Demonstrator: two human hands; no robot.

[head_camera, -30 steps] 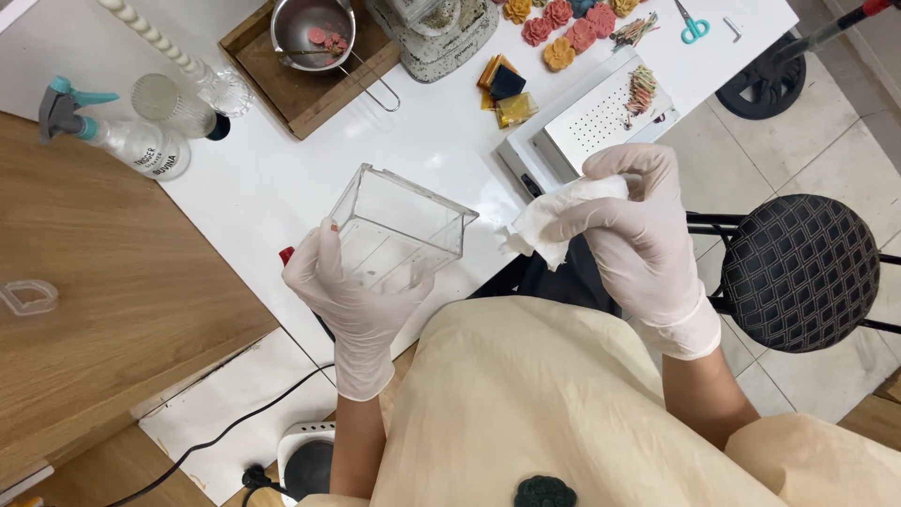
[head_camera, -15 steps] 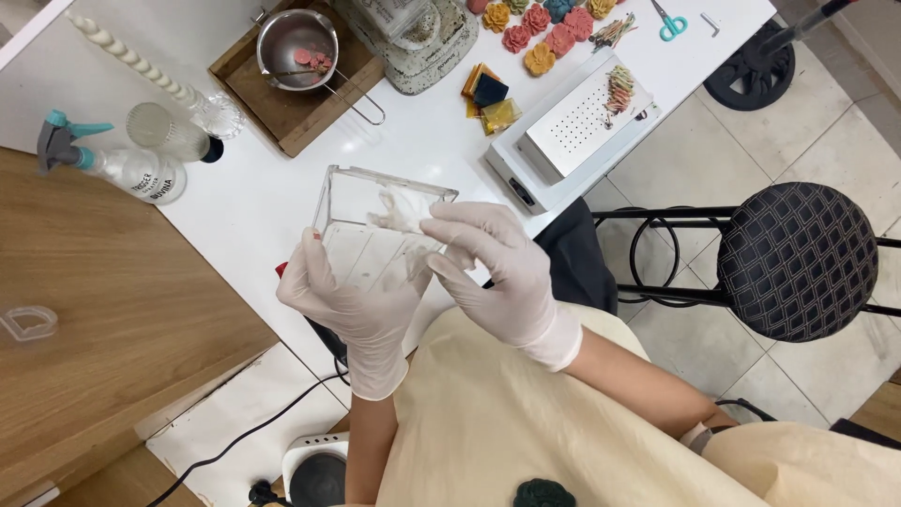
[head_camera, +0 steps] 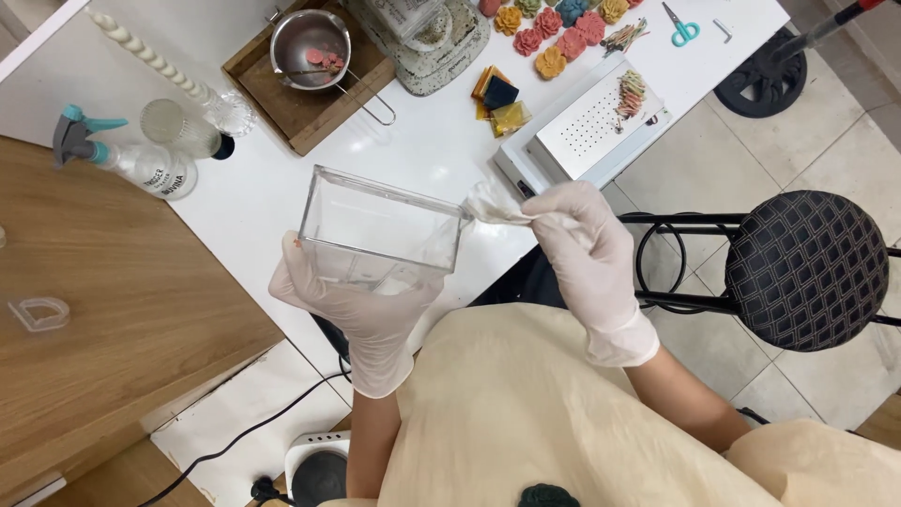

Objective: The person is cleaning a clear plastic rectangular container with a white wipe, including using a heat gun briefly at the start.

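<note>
My left hand [head_camera: 361, 314], in a white glove, grips a clear rectangular plastic container [head_camera: 380, 230] from below and holds it up over the white table [head_camera: 253, 192]. Its open top faces me. My right hand [head_camera: 587, 253], also gloved, pinches a crumpled white tissue [head_camera: 493, 207] just outside the container's right rim. The tissue touches the rim's corner.
On the table lie a spray bottle [head_camera: 122, 160], a glass [head_camera: 174, 122], a wooden tray [head_camera: 310, 80] with a metal saucepan [head_camera: 310, 47], coloured flower shapes [head_camera: 554, 28], a white perforated box [head_camera: 587, 131] and teal scissors [head_camera: 680, 28]. A black stool [head_camera: 807, 268] stands at right, a wooden counter [head_camera: 103, 310] at left.
My right hand went into the container with the tissue, then came back out to its right rim. The container has stayed in my left hand.
</note>
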